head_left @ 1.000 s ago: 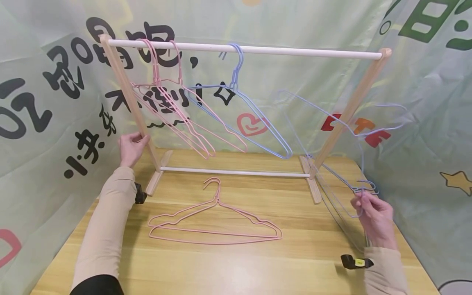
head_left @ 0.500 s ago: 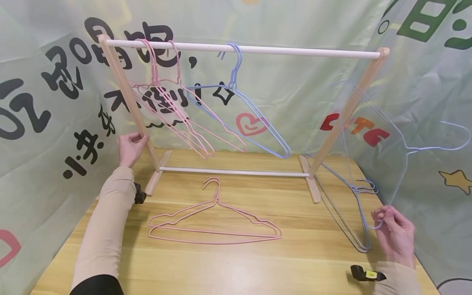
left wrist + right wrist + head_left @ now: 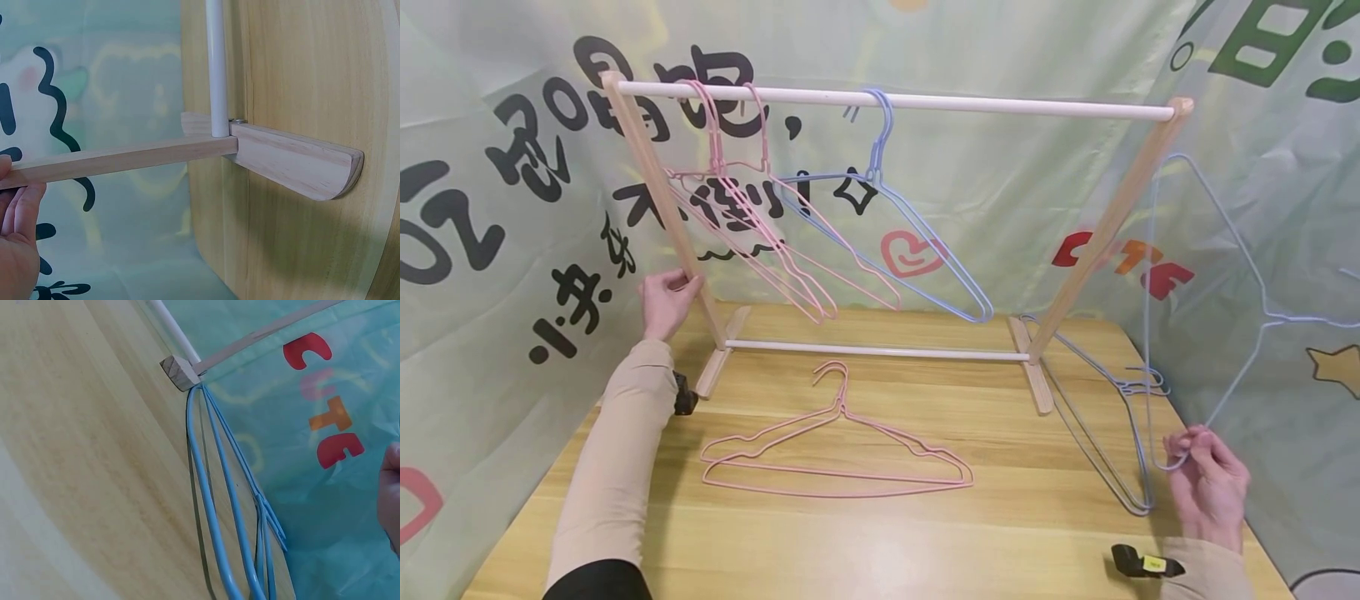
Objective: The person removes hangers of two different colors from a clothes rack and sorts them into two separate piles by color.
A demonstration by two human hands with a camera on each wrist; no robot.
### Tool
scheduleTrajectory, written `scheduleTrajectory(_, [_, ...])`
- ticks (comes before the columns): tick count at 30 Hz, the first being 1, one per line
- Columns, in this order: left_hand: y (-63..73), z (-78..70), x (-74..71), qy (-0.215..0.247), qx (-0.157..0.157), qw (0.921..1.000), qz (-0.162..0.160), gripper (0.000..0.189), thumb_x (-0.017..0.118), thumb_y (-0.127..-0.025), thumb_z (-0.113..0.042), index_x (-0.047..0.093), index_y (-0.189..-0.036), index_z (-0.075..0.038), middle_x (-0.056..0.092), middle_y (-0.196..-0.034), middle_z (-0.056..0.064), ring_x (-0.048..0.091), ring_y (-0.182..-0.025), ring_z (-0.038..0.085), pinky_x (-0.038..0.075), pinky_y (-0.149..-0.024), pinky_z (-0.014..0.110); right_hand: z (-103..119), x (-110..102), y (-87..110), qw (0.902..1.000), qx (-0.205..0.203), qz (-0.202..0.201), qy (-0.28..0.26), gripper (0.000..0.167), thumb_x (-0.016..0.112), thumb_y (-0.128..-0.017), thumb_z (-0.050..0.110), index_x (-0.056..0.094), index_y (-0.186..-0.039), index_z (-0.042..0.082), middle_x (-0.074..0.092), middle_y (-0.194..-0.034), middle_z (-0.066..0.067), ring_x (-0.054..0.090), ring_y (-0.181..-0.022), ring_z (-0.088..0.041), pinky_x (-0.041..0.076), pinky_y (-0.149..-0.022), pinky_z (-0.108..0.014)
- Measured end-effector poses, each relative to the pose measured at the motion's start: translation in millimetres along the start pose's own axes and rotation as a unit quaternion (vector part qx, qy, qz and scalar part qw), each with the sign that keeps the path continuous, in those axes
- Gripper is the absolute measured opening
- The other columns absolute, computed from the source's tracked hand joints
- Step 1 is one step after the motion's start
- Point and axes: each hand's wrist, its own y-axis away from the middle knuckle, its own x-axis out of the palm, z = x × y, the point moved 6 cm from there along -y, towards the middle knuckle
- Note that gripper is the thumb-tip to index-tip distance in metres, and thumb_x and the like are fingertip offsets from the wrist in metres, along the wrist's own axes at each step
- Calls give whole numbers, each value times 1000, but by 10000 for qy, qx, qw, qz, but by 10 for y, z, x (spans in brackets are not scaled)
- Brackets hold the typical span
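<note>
My left hand [image 3: 667, 304] pinches the left wooden post [image 3: 651, 179] of a small clothes rack, low on the post; the left wrist view shows the fingers [image 3: 26, 212] around its edge. At the far right, my right hand [image 3: 1210, 479] pinches a blue wire hanger [image 3: 1276, 319] by one end. This hanger stands on end in the air, its hook pointing right and cut off by the frame edge. Below it, blue hangers [image 3: 1126, 387] lie on the table beside the rack's right foot. Several pink hangers [image 3: 718, 167] and a pair of blue hangers [image 3: 875, 173] hang from the white top rod [image 3: 1037, 105].
Pink hangers [image 3: 842, 407], overlapping, lie on the wooden table [image 3: 880, 550] in front of the rack's white lower rod [image 3: 880, 350]. A printed cloth [image 3: 1015, 167] surrounds the table at the back and sides.
My right hand has moved right and closer to me with the blue hanger, which swung rightward, away from the rack's right post. The left hand stays on its post.
</note>
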Motion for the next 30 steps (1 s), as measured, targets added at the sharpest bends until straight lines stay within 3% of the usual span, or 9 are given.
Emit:
scheduleTrajectory(7, [7, -2, 8, 3, -61, 10000, 58, 40, 65, -96, -29, 68, -127, -3, 68, -125, 18, 65, -123, 32, 50, -107, 40, 36, -116, 7, 9956, -89, -897, 254, 20, 46, -93, -21, 65, -92, -27, 67, -82, -30, 65, -64, -36, 59, -65, -41])
scheduleTrajectory(13, [9, 2, 4, 94, -34, 9999, 61, 41, 65, -96, -27, 67, -128, 0, 68, -125, 20, 65, -122, 34, 49, -108, 42, 36, -242, 35, 9781, 379, -1667, 1189, 17, 54, -91, -20, 71, -93, -20, 70, -83, -22, 64, -62, -28, 57, -59, -31])
scheduleTrajectory(18, [-7, 17, 9, 100, -75, 9999, 97, 42, 64, -97, -27, 66, -129, 0, 67, -127, 22, 64, -123, 36, 49, -109, 44, 22, -271, 63, 9638, 927, -1647, 1881, 20, 55, -93, -15, 74, -89, -14, 71, -83, -16, 65, -63, -22, 56, -58, -26])
scheduleTrajectory(25, [-3, 20, 9, 83, -64, 9999, 26, 42, 65, -96, -28, 67, -127, -1, 68, -125, 21, 65, -122, 35, 50, -107, 43, 2, -290, 87, 9495, 1419, -1491, 2368, 25, 53, -95, -12, 76, -87, -10, 72, -82, -11, 65, -65, -17, 55, -60, -23])
scheduleTrajectory(30, [7, 7, 5, 111, -58, 9999, 25, 41, 65, -96, -28, 68, -128, -2, 68, -126, 20, 66, -122, 34, 51, -107, 41, 23, -343, 121, 9217, 1746, -1618, 3063, 31, 53, -97, -9, 79, -82, -2, 73, -77, -5, 63, -64, -12, 51, -57, -20])
